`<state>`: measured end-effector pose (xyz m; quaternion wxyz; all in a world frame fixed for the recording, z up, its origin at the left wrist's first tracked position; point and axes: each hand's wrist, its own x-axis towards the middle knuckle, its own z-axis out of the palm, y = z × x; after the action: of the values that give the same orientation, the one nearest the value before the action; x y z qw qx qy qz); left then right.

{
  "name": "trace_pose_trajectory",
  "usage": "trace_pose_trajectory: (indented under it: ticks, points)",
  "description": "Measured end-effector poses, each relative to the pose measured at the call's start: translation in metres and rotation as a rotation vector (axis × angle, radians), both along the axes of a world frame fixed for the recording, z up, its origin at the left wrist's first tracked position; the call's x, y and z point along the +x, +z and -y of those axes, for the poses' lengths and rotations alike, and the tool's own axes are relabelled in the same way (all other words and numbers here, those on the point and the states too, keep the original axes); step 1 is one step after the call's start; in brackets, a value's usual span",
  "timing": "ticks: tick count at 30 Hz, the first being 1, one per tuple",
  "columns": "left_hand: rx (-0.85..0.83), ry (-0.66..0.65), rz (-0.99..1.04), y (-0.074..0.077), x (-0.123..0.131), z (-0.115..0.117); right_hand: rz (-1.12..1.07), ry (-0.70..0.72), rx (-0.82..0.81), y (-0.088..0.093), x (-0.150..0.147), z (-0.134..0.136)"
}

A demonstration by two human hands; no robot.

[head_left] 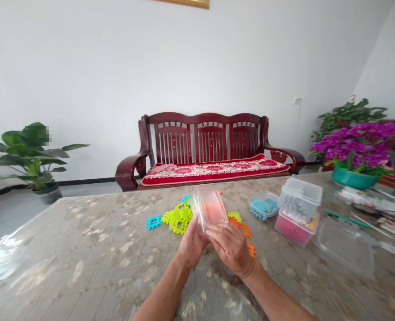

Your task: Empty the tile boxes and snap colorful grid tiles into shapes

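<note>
Between both hands, tilted above the table, is a clear plastic container [208, 203] with a pinkish-orange tint showing through it. My left hand [193, 243] is wrapped round its left and lower side. My right hand [229, 247] has its fingers bent over the near right edge. Beneath and behind the container lie yellow-green interlocking plastic pieces [178, 218], with blue pieces [154, 222] to their left. Orange pieces [244, 228] lie to the right, partly hidden by my right hand. Whether anything is inside the container I cannot tell.
Right of my hands stand a small tub of blue pieces [263, 203] and two stacked boxes, grey pieces above [300, 198], pink below [295, 228]. Farther right lie a clear lid [346, 247], a green pencil [347, 218], glasses [381, 214] and a flower pot [354, 177].
</note>
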<state>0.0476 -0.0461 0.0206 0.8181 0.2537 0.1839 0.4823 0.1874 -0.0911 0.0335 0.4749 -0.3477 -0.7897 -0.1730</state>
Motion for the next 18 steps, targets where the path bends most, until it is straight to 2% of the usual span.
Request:
trace_pose_trajectory:
  ticks: [5,12,15,18]
  points:
    - [0.018,0.174,-0.161,0.001,0.003,0.003,0.027,0.007,0.026,-0.001,0.000,-0.002]
    - [0.048,0.370,-0.299,0.004,0.007,0.002,0.070,0.062,-0.054,-0.006,0.000,-0.002]
    - [0.075,0.411,-0.354,-0.003,0.006,-0.001,-0.020,0.053,-0.099,-0.009,0.001,-0.002]
    - [0.124,0.392,-0.417,-0.009,0.004,-0.001,-0.194,-0.073,-0.100,-0.012,0.007,-0.006]
